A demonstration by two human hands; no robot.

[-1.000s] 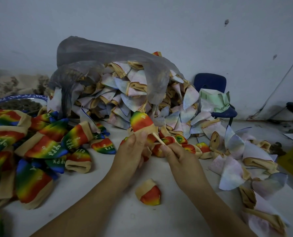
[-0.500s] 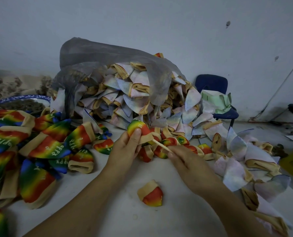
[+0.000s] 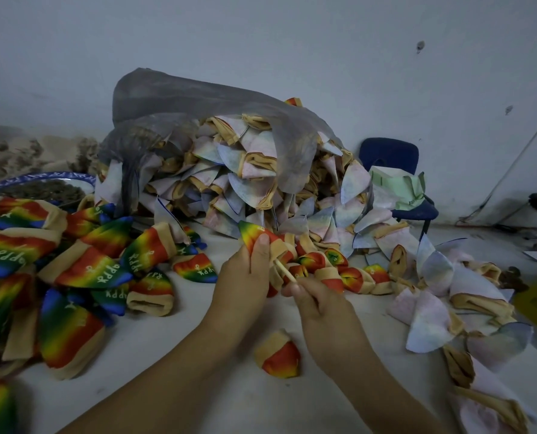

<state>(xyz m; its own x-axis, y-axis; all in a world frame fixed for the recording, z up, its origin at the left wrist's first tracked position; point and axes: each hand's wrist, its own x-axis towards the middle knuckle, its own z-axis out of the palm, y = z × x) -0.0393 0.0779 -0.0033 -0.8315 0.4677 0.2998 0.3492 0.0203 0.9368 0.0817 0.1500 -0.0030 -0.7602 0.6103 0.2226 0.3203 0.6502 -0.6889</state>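
Both bare forearms come in from below and pass on either side of the loose rainbow pouch (image 3: 278,358). Beyond this pouch the left hand (image 3: 242,277) is curled around a rainbow cloth cone (image 3: 254,234), its thumb straight up on the cloth. Beyond it and slightly right, the right hand (image 3: 317,305) pinches a thin wooden stick (image 3: 284,270) between thumb and fingertips. The hands are just beside each other.

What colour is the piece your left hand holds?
Rainbow piece: green, yellow, red. Head view.

Left hand (image 3: 242,277) grips rainbow pouch (image 3: 254,234); right hand (image 3: 318,303) pinches stick (image 3: 284,270), tip seemingly inside.
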